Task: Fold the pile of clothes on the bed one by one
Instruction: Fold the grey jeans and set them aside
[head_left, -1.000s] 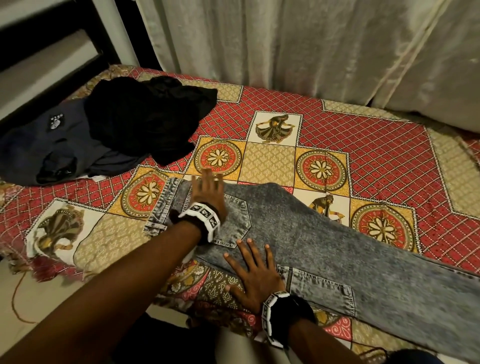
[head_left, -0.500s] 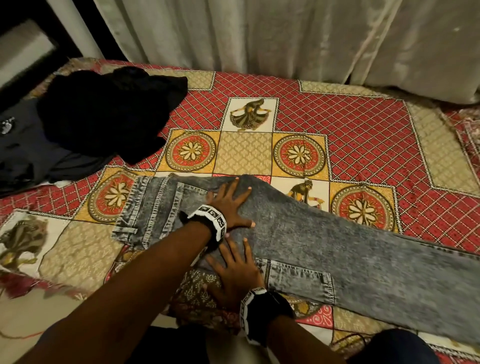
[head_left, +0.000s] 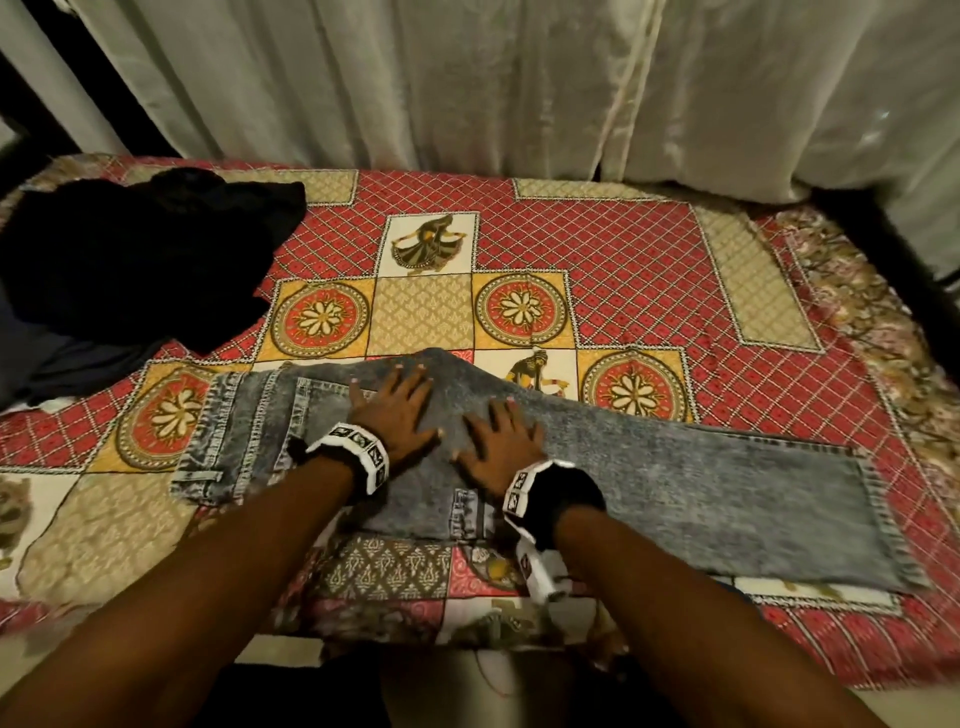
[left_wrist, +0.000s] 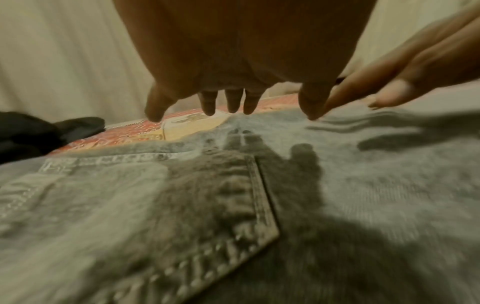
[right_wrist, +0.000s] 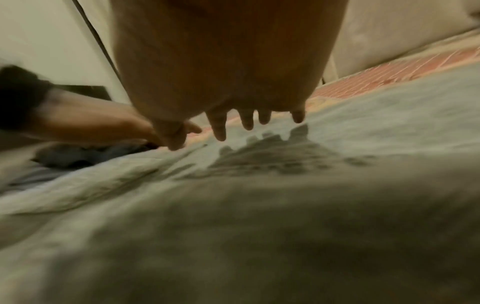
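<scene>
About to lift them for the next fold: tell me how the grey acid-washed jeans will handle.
The grey acid-washed jeans will likely flop and drape, since they ridge up near the left hand. Thick seams suggest some heft. The rough weave probably won't slip.

Jeans (head_left: 675, 483): coarse acid-washed grey denim, matt, with raised stitched seams. Bedspread (head_left: 623, 249): printed woven cloth, matt. Curtain (head_left: 467, 78): pale fabric with slight sheen. Black garment (head_left: 130, 260): soft matt cloth.

Dim, warm light from above; both wrist views motion-blurred, head view bowed at its edges.
</scene>
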